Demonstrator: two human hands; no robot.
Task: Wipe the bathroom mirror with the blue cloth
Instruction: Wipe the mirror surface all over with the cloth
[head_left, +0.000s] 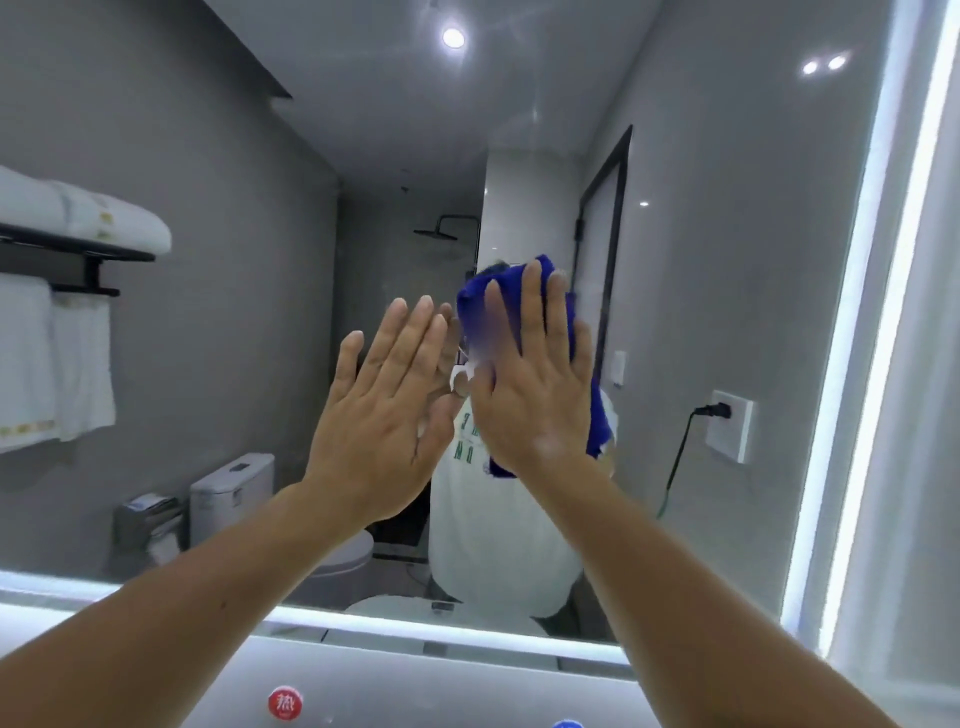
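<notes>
Two hands, both raised to the mirror (727, 260).

1. Right hand (535, 395): fingers straight and spread, palm flat, pressing the blue cloth (478, 306) onto the glass. It curls round nothing.
2. Left hand (384, 410): fingers straight and close together, holding nothing. It sits just beside the right hand and appears to rest on the glass, though contact cannot be confirmed.
3. Blue cloth: bunched under the right palm near the middle of the mirror. Its edges show above the fingertips and down the outer side of the hand.

Handling note (judgement): wiping looks to be under way.
- Even pressure through a flat palm should stop the cloth from rucking.
- Overlapping passes out to the lit strip (883, 291) at the mirror's edge would leave no unwiped bands.
- A bare palm on the glass may leave prints, so the spot under the left hand wants a final pass.

Writing:
- Red round marker (285, 703) at the bottom edge: one white Chinese character, apparently 热 ("hot").
- Blue round marker (566, 723) beside it: cut off, nothing legible.
- Reflected shirt (493, 519): green lettering, reversed and partly hidden, not readable.
</notes>
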